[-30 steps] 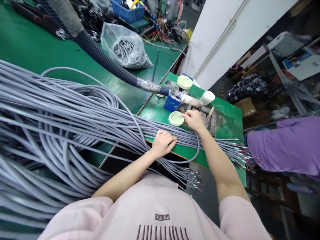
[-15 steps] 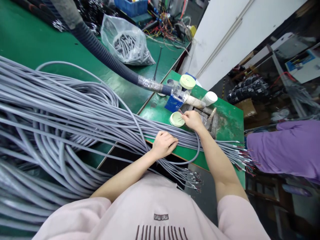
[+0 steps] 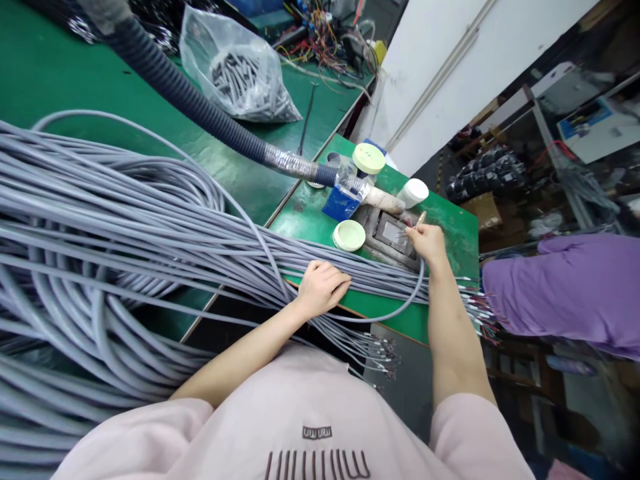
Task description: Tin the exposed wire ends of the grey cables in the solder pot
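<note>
My right hand point(image 3: 428, 244) is closed on the stripped end of a grey cable point(image 3: 400, 312), holding its thin wires over the shiny square well of a solder pot point(image 3: 394, 232). That cable loops down below the hand and back toward my left side. My left hand point(image 3: 324, 288) lies with curled fingers on a thick bundle of grey cables point(image 3: 240, 247), gripping its near edge; what is under the palm is hidden. Between the two hands, just behind the bundle, stands a shallow pale yellow cup point(image 3: 349, 236).
A ribbed hose point(image 3: 200, 113) reaches across to the pot beside a blue box point(image 3: 341, 203). Behind stand a yellow-lidded jar point(image 3: 369, 159) and a white jar point(image 3: 414, 192). A plastic bag point(image 3: 240, 73) of grey pieces lies farther back. At right is a person in purple point(image 3: 560, 287).
My right hand has moved right with the cable end, from the pale yellow cup to above the solder pot. My left hand stays on the bundle. The view has shifted slightly.
</note>
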A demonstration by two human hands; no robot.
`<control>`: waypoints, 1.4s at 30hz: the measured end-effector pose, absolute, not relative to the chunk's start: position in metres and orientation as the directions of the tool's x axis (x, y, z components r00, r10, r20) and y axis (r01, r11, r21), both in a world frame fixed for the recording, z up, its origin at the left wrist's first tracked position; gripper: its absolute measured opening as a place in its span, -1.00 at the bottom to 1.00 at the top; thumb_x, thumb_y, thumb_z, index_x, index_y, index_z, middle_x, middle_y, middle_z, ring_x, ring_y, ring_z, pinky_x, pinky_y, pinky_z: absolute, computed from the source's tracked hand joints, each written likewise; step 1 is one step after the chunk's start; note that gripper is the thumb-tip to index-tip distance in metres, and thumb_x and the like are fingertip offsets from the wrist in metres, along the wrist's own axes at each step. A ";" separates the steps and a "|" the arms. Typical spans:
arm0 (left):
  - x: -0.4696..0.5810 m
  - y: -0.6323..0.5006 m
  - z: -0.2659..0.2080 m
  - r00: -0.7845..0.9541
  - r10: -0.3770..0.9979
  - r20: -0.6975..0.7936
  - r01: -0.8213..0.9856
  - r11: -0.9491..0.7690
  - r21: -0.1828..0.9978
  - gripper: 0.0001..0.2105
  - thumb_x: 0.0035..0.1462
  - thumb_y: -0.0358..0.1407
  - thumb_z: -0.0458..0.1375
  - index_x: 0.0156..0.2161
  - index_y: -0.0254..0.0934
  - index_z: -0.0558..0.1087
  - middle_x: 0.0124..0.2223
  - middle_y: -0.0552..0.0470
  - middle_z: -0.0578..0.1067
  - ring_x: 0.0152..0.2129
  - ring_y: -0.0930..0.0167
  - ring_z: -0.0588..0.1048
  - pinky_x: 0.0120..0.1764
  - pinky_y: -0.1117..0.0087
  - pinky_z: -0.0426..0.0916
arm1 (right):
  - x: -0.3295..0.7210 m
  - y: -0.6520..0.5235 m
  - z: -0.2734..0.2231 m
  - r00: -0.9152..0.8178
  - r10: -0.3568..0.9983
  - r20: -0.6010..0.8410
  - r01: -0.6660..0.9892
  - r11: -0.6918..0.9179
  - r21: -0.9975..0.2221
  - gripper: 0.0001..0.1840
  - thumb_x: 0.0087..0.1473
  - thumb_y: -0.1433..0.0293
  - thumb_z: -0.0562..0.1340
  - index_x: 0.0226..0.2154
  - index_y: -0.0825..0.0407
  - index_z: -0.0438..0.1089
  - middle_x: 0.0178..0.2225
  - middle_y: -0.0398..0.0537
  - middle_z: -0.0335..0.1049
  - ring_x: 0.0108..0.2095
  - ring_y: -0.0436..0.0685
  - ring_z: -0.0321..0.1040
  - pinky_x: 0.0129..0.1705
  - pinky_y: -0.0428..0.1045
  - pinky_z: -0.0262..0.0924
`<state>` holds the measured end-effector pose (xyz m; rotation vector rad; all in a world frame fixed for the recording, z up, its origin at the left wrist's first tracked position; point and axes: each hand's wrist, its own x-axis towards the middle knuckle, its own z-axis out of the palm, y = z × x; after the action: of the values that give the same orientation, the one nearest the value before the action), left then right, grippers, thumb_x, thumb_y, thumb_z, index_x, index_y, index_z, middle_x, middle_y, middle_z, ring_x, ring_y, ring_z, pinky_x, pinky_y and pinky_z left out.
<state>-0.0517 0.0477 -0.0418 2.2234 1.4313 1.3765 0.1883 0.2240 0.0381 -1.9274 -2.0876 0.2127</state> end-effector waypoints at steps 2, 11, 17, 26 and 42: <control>-0.052 0.048 -0.041 0.119 0.772 0.624 0.646 -0.538 0.542 -0.90 0.19 -0.33 0.08 -0.29 -0.24 0.45 -0.43 0.09 0.54 -0.41 0.45 0.43 -0.21 0.31 0.14 | 0.191 0.230 0.029 -0.023 0.995 0.095 0.966 0.046 -0.253 -0.65 -0.09 0.25 0.16 -0.77 0.06 0.23 -0.75 -0.20 0.10 -0.61 -0.01 0.05 -0.51 -0.07 -0.11; -0.052 0.048 -0.040 0.117 0.758 0.642 0.652 -0.546 0.526 -0.92 0.17 -0.34 0.11 -0.29 -0.25 0.44 -0.43 0.10 0.53 -0.42 0.45 0.43 -0.22 0.32 0.15 | 0.194 0.243 0.013 0.035 0.997 0.069 0.987 -0.023 -0.160 -0.69 -0.06 0.27 0.17 -0.70 0.08 0.38 -0.66 -0.07 0.31 -0.53 0.06 0.22 -0.47 -0.06 -0.02; -0.052 0.048 -0.041 0.120 0.768 0.629 0.650 -0.540 0.535 -0.91 0.18 -0.33 0.10 -0.30 -0.24 0.45 -0.43 0.09 0.54 -0.42 0.45 0.43 -0.21 0.31 0.15 | 0.193 0.245 0.009 0.043 0.998 0.055 0.993 -0.036 -0.115 -0.70 -0.04 0.28 0.18 -0.65 0.08 0.44 -0.56 0.02 0.43 -0.45 0.12 0.32 -0.40 -0.05 0.06; -0.052 0.048 -0.040 0.119 0.760 0.639 0.649 -0.546 0.529 -0.91 0.17 -0.34 0.10 -0.29 -0.24 0.45 -0.44 0.10 0.54 -0.42 0.45 0.43 -0.22 0.31 0.16 | 0.195 0.242 0.014 0.044 0.998 0.055 0.995 -0.038 -0.098 -0.68 -0.04 0.24 0.16 -0.62 0.09 0.46 -0.57 0.01 0.42 -0.46 0.12 0.31 -0.42 -0.04 0.04; -0.052 0.048 -0.041 0.122 0.761 0.637 0.650 -0.547 0.528 -0.91 0.17 -0.34 0.10 -0.29 -0.24 0.46 -0.43 0.10 0.54 -0.41 0.45 0.44 -0.22 0.30 0.16 | 0.194 0.231 0.027 0.054 0.995 0.087 0.980 -0.037 -0.194 -0.69 -0.05 0.26 0.17 -0.68 0.08 0.37 -0.62 -0.05 0.38 -0.49 0.08 0.29 -0.42 -0.06 0.06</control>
<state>-0.0522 0.0478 -0.0407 2.2600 1.4299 1.4068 0.1937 0.2312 0.0274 -2.1246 -2.0289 0.1048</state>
